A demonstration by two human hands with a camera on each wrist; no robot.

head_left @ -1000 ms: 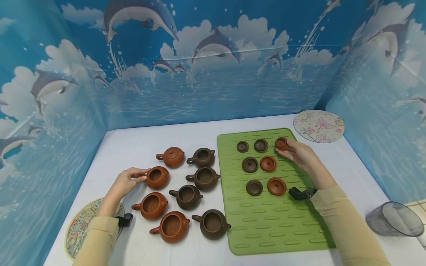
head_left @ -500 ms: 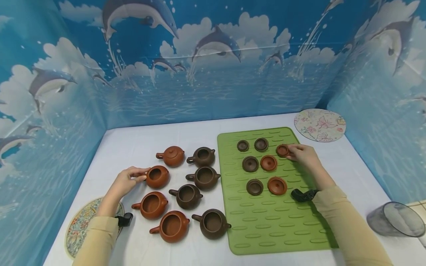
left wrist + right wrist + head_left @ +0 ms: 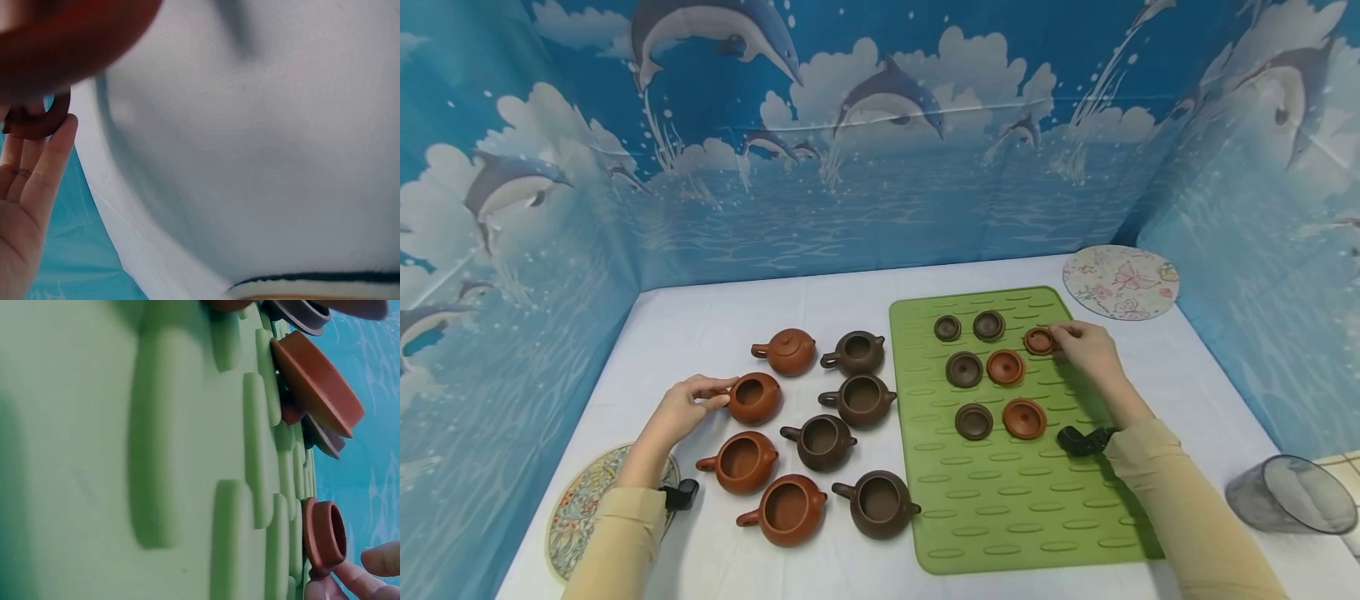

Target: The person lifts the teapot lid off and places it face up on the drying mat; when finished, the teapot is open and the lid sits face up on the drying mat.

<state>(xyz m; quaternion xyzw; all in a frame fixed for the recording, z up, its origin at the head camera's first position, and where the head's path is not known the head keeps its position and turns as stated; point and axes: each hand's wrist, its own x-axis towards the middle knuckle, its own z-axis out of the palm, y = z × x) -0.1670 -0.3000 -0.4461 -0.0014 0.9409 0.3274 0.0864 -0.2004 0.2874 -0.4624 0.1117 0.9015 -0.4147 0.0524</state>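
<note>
My left hand (image 3: pixel 679 410) pinches the handle of a reddish-brown clay teapot (image 3: pixel 755 408), which stands lidless on the white cloth. The left wrist view has its handle (image 3: pixel 44 125) at the fingertips; the thumb is hidden there. My right hand (image 3: pixel 1088 348) is at a small reddish teapot lid (image 3: pixel 1040 341) on the green mat (image 3: pixel 1037 517). In the right wrist view this lid (image 3: pixel 325 534) lies inside-up, tilted onto its knob. The fingers touch its lower side, while the thumb (image 3: pixel 380 559) stands apart from it.
Several brown and reddish teapots surround the left hand; one reddish teapot (image 3: pixel 786 352) wears its lid. Several upturned lids, such as a reddish lid (image 3: pixel 1024 419), lie on the mat. A grey tumbler (image 3: pixel 1288 496) lies right. Round patterned mats (image 3: pixel 1122 282) sit at far right and near left.
My right hand has brought the small reddish lid down and slightly nearer onto the mat, and its thumb is now off the lid. The left hand stays at the teapot's handle.
</note>
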